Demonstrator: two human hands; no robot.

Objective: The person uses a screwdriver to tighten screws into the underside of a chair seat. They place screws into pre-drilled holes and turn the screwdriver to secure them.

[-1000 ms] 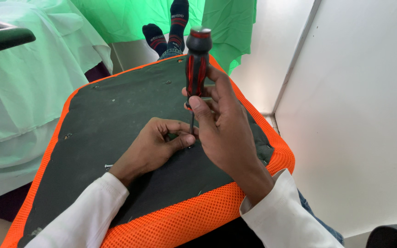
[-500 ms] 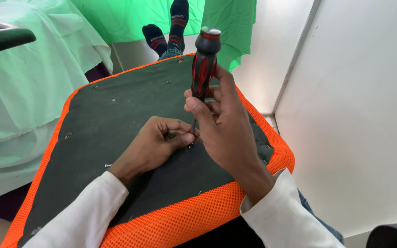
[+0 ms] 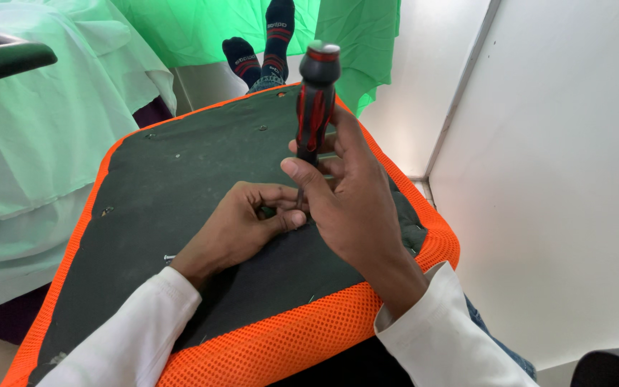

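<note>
Head camera is looking down at an upturned chair seat [image 3: 180, 186], dark fabric underside with orange mesh edging, lying across the person's lap. Right hand [image 3: 352, 204] is closing around a red-and-black screwdriver [image 3: 314, 100], holding it upright so its tip is bearing straight down. Left hand [image 3: 241, 226] is curling its fingers beside the tip, apparently steadying a screw that is hidden. No packages or labels are showing nearby.

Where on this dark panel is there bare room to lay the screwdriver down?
Free: the dark felt panel left of the left hand, out to the orange mesh rim. Crowded: mid-right, where the right hand holds the red-and-black screwdriver upright.
</note>
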